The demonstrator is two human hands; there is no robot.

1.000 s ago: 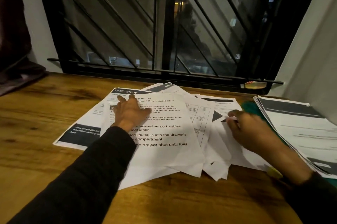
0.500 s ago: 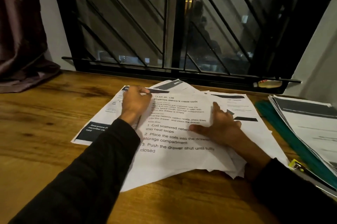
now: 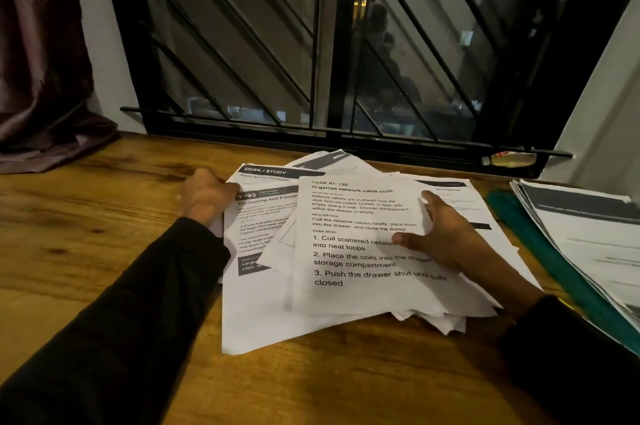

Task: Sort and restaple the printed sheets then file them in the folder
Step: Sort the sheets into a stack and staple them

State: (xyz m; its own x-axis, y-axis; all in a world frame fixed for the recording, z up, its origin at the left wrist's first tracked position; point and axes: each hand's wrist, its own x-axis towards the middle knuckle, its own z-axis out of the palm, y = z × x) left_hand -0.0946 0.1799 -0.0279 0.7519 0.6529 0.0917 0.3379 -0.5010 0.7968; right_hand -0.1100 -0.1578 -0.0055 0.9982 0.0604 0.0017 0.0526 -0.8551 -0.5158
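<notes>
White printed sheets (image 3: 363, 251) lay fanned on the bench (image 3: 86, 251); left hand (image 3: 206, 198) gripped their edge, right hand (image 3: 440, 234) pressed flat, fingers straight, likely squaring them.

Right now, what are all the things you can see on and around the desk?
loose printed sheets: several, white with black print, fanned in a messy pile at the desk's middle
second paper stack: one, white and grey, on the folder at right
folder: one, green, under that stack
desk: one, brown wood
window grille: one, black, behind the desk
curtain: one, dark purplish, far left
small bottle-like thing: one, yellowish, lying on the sill
left hand: grips the pile's left edge
right hand: flat on the top sheet
</notes>
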